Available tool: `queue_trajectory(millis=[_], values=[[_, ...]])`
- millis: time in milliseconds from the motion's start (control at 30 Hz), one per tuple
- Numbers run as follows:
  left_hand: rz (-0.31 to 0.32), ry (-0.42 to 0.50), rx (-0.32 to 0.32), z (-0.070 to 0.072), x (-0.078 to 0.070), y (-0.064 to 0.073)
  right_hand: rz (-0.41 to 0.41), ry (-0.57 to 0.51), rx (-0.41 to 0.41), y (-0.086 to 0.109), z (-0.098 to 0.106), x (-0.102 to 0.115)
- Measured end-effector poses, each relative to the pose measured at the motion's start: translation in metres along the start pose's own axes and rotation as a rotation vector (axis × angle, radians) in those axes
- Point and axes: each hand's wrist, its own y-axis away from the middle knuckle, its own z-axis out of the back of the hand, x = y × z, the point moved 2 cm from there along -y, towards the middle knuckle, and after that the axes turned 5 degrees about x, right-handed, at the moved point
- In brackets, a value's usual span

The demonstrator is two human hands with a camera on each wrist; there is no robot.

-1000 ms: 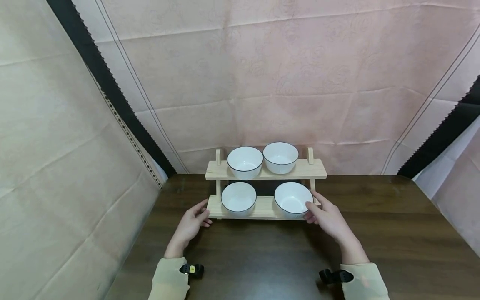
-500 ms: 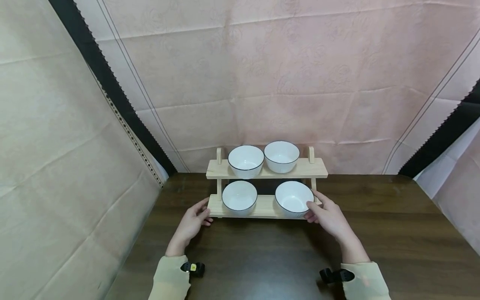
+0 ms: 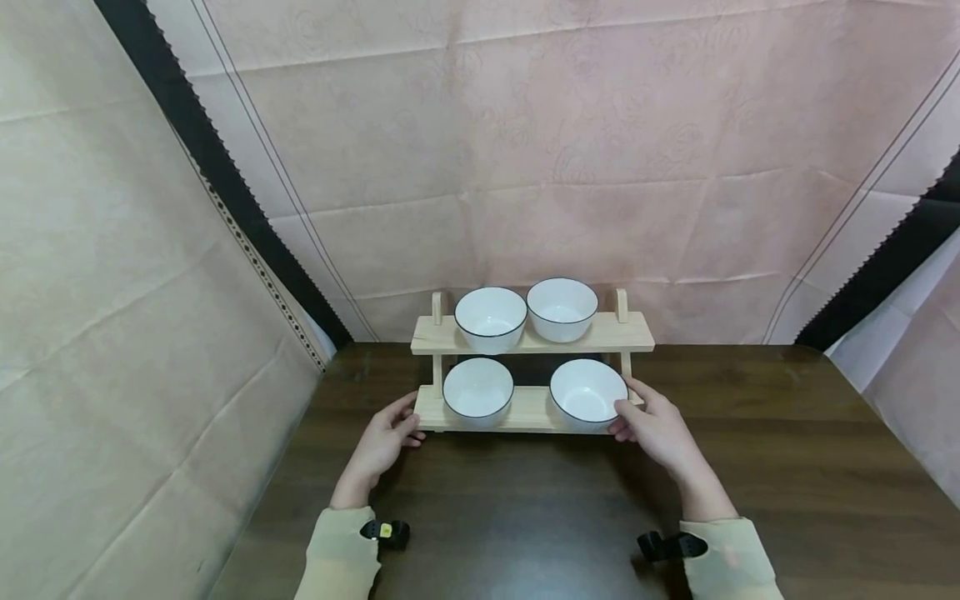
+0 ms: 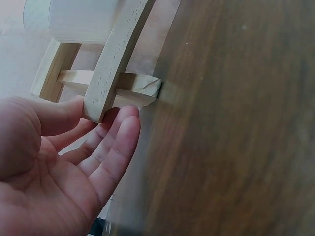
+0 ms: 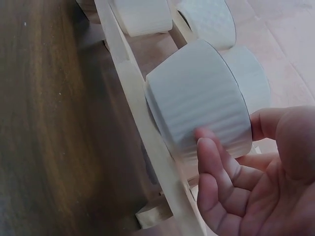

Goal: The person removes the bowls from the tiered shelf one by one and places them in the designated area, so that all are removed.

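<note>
A two-tier wooden rack [image 3: 532,410] stands on the table with several white, dark-rimmed bowls on it. My left hand [image 3: 381,442] grips the left end of its lower board [image 4: 109,73], thumb on one face and fingers curled under the other. On that tier, my right hand [image 3: 654,427] holds the right-hand bowl [image 3: 587,392]. The right wrist view shows the thumb at its rim and the fingers against its ribbed side [image 5: 197,98]. Another bowl [image 3: 477,390] sits at the left of the lower tier. Two bowls, left [image 3: 491,315] and right [image 3: 562,307], stand side by side above.
The dark wooden table [image 3: 517,500] stretches in front of the rack and to both sides. Pale pink cloth [image 3: 570,167] hangs behind the rack, and another pale cloth [image 3: 150,350] hangs at the left. Black strips run along the cloth corners.
</note>
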Motion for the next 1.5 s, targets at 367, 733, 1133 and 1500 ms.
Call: queue_trajectory(millis=[367, 733, 1133, 1500], values=[[-0.002, 0.019, 0.005, -0.002, 0.005, 0.004, 0.009, -0.063, 0.022, 0.006, 0.021, -0.002], [-0.015, 0.044, 0.016, -0.005, 0.004, 0.006, -0.017, -0.019, 0.037, 0.022, 0.069, -0.018], [-0.018, 0.031, 0.008, -0.002, 0.001, 0.002, 0.032, 0.024, 0.204, 0.037, 0.104, -0.033], [0.005, 0.026, 0.03, -0.004, -0.028, 0.016, 0.132, -0.016, 0.431, 0.024, 0.046, -0.016]])
